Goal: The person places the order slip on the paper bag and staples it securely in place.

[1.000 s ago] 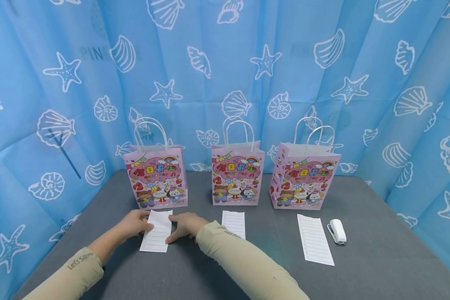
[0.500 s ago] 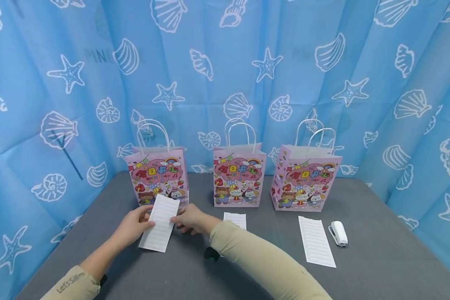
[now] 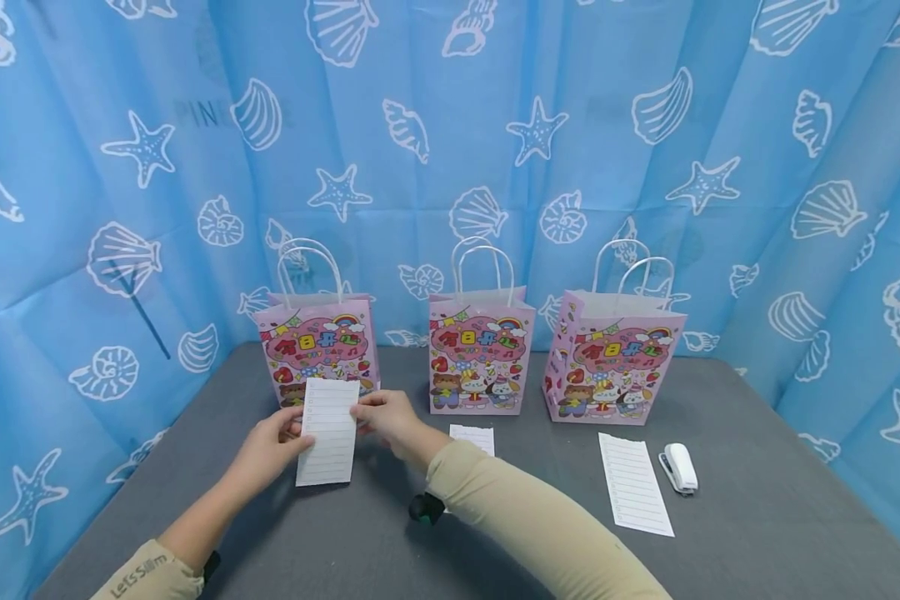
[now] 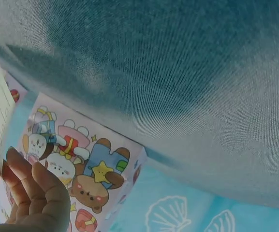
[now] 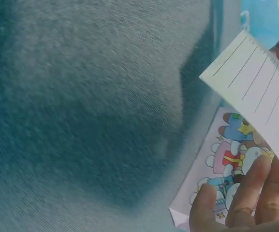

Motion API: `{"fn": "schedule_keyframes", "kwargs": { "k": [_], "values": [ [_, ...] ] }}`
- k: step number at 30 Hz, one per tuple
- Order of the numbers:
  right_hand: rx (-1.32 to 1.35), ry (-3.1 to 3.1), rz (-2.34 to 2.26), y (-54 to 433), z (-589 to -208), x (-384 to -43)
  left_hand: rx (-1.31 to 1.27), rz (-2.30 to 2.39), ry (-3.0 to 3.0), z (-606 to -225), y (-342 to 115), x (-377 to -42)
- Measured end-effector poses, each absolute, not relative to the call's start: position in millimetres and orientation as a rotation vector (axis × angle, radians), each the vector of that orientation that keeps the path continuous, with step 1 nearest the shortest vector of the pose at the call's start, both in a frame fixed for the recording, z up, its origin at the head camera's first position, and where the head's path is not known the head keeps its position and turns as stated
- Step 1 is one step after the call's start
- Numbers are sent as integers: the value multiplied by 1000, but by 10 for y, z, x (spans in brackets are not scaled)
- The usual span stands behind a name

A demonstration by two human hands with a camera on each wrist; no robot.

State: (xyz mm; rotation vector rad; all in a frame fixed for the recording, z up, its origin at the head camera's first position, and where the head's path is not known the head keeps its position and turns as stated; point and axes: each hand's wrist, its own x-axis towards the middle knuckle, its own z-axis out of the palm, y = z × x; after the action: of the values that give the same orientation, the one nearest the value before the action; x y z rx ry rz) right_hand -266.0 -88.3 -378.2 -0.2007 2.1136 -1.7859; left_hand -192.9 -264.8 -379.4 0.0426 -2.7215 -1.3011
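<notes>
A white lined paper slip [image 3: 328, 435] with a ragged top edge is held up off the table in the head view. My left hand [image 3: 264, 452] pinches its left edge between thumb and fingers. On the opposite edge, my right hand [image 3: 396, 421] grips the slip near its upper part. Behind it stands the left pink paper gift bag [image 3: 317, 343], its lower front partly hidden by the slip. The right wrist view shows the slip's ruled lines [image 5: 257, 84] tilted above the bag's cartoon animals. In the left wrist view the slip is nearly edge-on.
Two matching gift bags stand in the middle [image 3: 480, 354] and at the right [image 3: 617, 367]. Before them lie a middle slip [image 3: 476, 437], partly hidden by the right arm, and a right slip [image 3: 636, 487]. A white stapler [image 3: 679, 468] lies beside the right slip. A blue shell-patterned curtain [image 3: 450, 150] hangs behind.
Both hands have lifted the left slip off the table, raising it toward the left bag and turning it more upright. The camera view has shifted slightly.
</notes>
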Motion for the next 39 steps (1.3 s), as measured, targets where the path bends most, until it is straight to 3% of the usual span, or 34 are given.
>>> {"fn": "schedule_keyframes", "kwargs": {
  "k": [13, 27, 39],
  "values": [
    [-261, 2134, -1842, -848, -3579, -2718, 73, -1302, -2657, -3608, -2676, -1991],
    [-266, 2160, -1961, -979, -3421, -2782, 75, -949, -2448, -3231, -2846, -2099],
    [-221, 2142, -2032, -1058, -3273, -2891, -166, -577, -2403, -2900, -3064, -2464]
  ]
}}
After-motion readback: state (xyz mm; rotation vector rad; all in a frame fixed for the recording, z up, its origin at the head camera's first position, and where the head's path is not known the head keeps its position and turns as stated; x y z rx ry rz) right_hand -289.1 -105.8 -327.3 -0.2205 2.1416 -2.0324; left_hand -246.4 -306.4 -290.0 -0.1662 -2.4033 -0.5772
